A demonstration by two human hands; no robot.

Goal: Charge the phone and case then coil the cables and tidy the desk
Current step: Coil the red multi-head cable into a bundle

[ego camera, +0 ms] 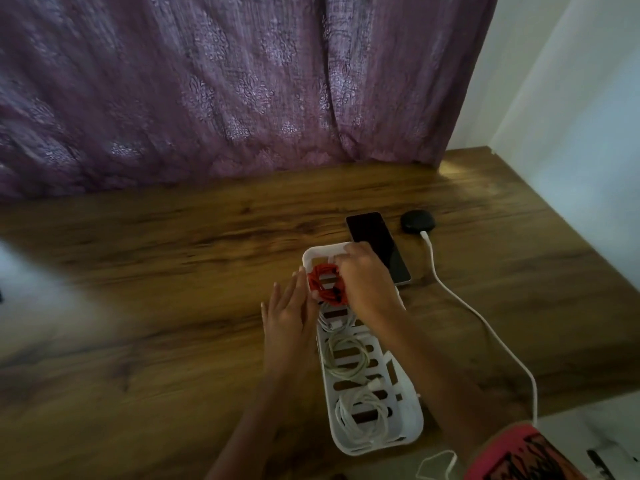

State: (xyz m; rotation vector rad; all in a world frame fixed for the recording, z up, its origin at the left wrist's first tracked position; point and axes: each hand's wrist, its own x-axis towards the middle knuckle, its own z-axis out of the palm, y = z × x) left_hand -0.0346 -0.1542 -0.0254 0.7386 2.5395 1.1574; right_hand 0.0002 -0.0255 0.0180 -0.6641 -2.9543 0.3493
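Head view: looking down over a desk, both bare forearms reaching forward.
Curtain (225, 98): purple, patterned, hanging in folds behind the desk's far edge.
Wall (571, 98): pale, plain, to the right of the curtain.
Desk (173, 254): dark wood grain, spanning the width of the view.
Basket (414, 420): white plastic, long and narrow, slotted floor, set lengthwise on the desk, running away from the person.
Right hand (363, 282): over the basket's far end, fingers curled down and gripping the red cable coil; pink and black sleeve (519, 452) at the lower right.
Left hand (289, 313): released, fingers straight, flat against the basket's left wall just beside the red coil.
Charging cable (485, 317): white, plugged into the earbuds case, trailing across the desk to its near right edge.
Phone (375, 244): face up, screen dark, lying just right of the basket's far end, near corner hidden by the right hand; no plug discernible.
White cable coils (363, 414): three bundles lying in a row in the basket, nearer than the red one.
Red cable coil (323, 284): inside the basket's far end, between the two hands.
Earbuds case (417, 220): black, rounded, closed, on the desk just right of the phone's far end.
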